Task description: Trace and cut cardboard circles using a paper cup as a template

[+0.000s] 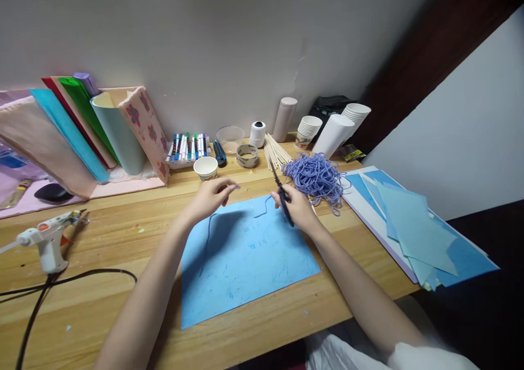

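Over the far left part of a blue sheet (245,266), my left hand (212,200) is closed, thumb and fingertips pinched together. A bit of purple shows at its fingertips, and a thin strand of yarn (208,244) trails from below the hand across the sheet. My right hand (298,209) is wrapped around black scissors (280,190), their blades pointing away from me. Near its fingertips, a short yarn piece (264,210) runs down to the sheet. Just beyond that hand lies a tangled heap of purple yarn (315,176).
Behind the hands stand a paper cup (205,168), tape roll (247,156), cutter knife (219,154), markers (189,147), wooden sticks (277,151) and stacked cups (308,132). A glue gun (51,244) with its cable sits left. Blue paper sheets (426,228) overhang the right edge.
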A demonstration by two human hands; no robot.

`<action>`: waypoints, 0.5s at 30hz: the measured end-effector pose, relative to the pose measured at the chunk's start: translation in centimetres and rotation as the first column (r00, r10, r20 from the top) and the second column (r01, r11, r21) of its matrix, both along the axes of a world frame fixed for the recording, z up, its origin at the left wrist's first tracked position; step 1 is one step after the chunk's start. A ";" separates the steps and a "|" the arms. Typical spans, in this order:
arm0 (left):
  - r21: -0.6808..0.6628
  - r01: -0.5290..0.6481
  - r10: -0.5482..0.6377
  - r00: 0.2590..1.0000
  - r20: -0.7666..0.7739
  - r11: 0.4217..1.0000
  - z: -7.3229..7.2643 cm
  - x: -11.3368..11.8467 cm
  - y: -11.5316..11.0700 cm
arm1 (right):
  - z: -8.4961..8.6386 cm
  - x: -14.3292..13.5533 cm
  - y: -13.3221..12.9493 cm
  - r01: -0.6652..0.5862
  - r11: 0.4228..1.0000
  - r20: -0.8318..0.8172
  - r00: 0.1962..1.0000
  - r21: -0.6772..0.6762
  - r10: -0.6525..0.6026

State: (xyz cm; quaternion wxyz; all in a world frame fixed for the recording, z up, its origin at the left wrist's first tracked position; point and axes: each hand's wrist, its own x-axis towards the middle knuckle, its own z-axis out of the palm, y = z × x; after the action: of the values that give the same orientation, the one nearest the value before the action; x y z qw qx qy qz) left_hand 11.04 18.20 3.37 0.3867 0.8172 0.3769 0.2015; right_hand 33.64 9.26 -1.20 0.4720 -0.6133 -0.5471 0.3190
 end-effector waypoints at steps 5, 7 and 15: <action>-0.286 0.102 -0.213 0.894 -0.394 0.953 0.9 -2.0 -0.8 | -1.0 -2.4 -0.5 -0.309 0.885 -0.312 0.928 -0.347 0.202; -0.258 0.063 -0.171 0.891 -0.420 0.964 1.2 -2.3 -1.0 | -0.9 -3.4 -1.0 -0.414 0.815 -0.435 0.871 -0.405 0.226; -0.150 0.065 -0.121 0.905 -0.408 0.987 2.2 -2.1 -1.3 | 1.3 -6.7 -1.4 -0.482 0.830 -0.470 0.823 -0.280 0.320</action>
State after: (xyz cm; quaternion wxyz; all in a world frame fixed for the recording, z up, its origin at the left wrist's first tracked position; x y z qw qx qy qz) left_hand 8.96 16.87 5.57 0.3603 0.8309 0.4235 -0.0212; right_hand 26.93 7.88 0.07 0.3645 -0.4827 -0.4824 0.6336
